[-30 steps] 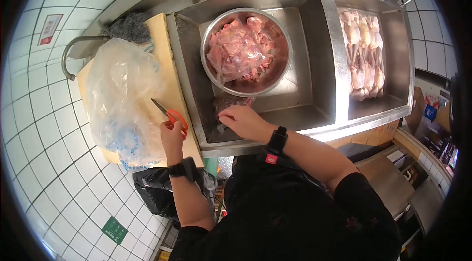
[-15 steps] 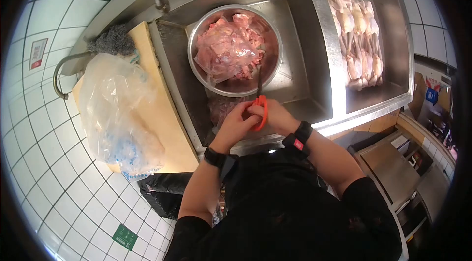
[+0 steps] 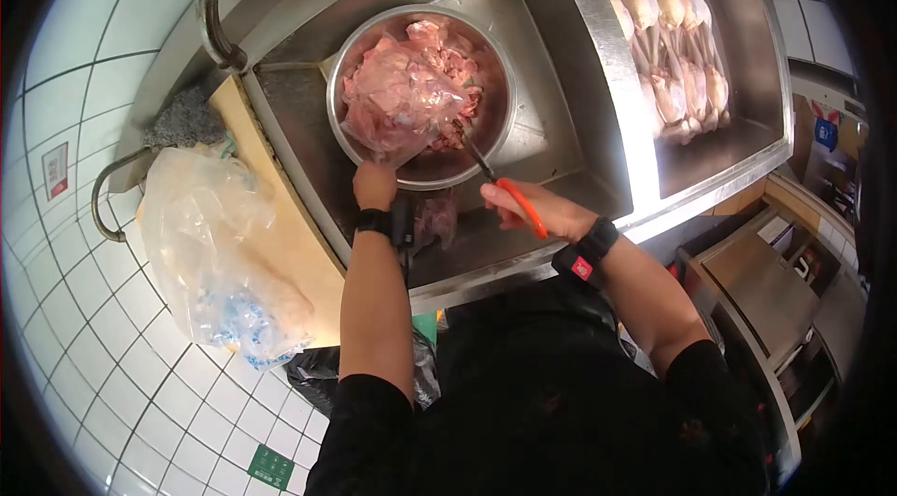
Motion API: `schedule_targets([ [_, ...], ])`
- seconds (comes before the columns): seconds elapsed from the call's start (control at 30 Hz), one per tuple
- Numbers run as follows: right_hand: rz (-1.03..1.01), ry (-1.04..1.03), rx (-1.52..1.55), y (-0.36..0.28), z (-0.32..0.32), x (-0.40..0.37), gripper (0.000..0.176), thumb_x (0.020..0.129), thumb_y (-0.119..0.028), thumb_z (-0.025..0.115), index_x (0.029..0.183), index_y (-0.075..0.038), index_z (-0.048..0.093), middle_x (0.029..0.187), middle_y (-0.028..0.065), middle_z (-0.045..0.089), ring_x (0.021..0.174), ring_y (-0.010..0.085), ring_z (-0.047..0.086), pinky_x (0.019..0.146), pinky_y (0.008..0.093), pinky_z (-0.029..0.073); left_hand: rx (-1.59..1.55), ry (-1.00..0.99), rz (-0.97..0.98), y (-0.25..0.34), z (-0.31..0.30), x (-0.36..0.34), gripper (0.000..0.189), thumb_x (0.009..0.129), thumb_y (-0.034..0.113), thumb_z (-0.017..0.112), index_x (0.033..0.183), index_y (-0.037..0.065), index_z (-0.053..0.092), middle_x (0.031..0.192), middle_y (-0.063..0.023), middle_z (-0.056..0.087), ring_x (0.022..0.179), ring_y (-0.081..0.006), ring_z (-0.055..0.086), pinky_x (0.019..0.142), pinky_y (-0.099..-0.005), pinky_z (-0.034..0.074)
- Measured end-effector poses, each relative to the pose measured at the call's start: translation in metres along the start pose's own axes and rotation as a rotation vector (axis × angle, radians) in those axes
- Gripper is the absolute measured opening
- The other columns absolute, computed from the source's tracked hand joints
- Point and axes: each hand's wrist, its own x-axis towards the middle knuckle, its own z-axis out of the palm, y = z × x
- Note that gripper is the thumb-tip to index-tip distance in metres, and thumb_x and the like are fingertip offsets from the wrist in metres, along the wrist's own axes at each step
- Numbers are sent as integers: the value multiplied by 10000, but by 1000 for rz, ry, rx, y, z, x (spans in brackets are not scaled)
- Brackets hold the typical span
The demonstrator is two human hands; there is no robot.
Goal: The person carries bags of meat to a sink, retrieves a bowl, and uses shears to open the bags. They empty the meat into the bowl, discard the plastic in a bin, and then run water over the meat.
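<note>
Raw pink meat [image 3: 457, 65] fills much of a round steel bowl [image 3: 505, 122] in the sink, partly under a clear plastic bag [image 3: 397, 104] that also has meat in it. My left hand [image 3: 376, 186] is closed at the bowl's near-left rim, gripping the lower end of this bag. In my right hand [image 3: 528, 208] are orange-handled scissors [image 3: 521, 205], their dark blades pointing into the bowl by the meat. Another bag of meat [image 3: 435, 219] lies in the sink below the bowl, between my hands.
Whole plucked birds [image 3: 668, 38] lie in rows in the right basin. A wooden board [image 3: 299, 244] at the left carries a large clear plastic bag [image 3: 201, 244] with blue print. A grey scrubber [image 3: 187, 118] and curved taps [image 3: 213, 20] are at the back left.
My hands have moved apart. The left has gone up and left to the bag at the bowl; the right has shifted right, with the scissors now angled toward the meat.
</note>
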Motion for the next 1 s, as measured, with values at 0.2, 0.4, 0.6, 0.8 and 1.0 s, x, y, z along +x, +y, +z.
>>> schedule_targets([
  [0.2, 97, -159, 129, -4, 18, 20, 775, 880, -821, 551, 991, -56, 596, 748, -24, 491, 709, 88, 523, 689, 248, 500, -831, -124, -89, -10, -47, -49, 262, 1009, 219, 633, 947, -36, 624, 903, -100, 686, 894, -171, 694, 819, -352, 578],
  [0.4, 156, -274, 201, -16, 39, 37, 867, 856, -866, 510, 972, -11, 595, 667, 7, 509, 560, 138, 540, 637, 305, 555, -1142, 106, 155, -2, -61, -85, 189, 1051, 162, 592, 932, 15, 583, 876, -57, 661, 823, -130, 615, 784, -290, 509],
  [0.6, 341, -471, 303, -8, 44, 61, 952, 824, -913, 470, 940, 26, 582, 620, 53, 533, 516, 205, 574, 651, 406, 603, -1162, 48, 82, -5, -60, -91, 167, 1052, 140, 592, 923, 44, 546, 846, -34, 624, 751, -114, 584, 717, -263, 488],
  [0.8, 378, -410, 265, -24, 60, 72, 913, 886, -893, 359, 910, -14, 602, 605, 50, 502, 509, 178, 532, 656, 414, 606, -1179, 0, 98, -6, -60, -95, 160, 1055, 123, 576, 924, 39, 542, 810, -27, 596, 683, -98, 553, 626, -250, 460],
  [1.0, 315, -407, 273, -35, 79, 84, 857, 895, -884, 358, 844, -57, 573, 614, 14, 489, 511, 155, 515, 654, 401, 603, -1199, 59, 57, -20, -65, -97, 162, 1049, 109, 579, 909, 39, 536, 824, -40, 604, 645, -97, 546, 599, -251, 462],
])
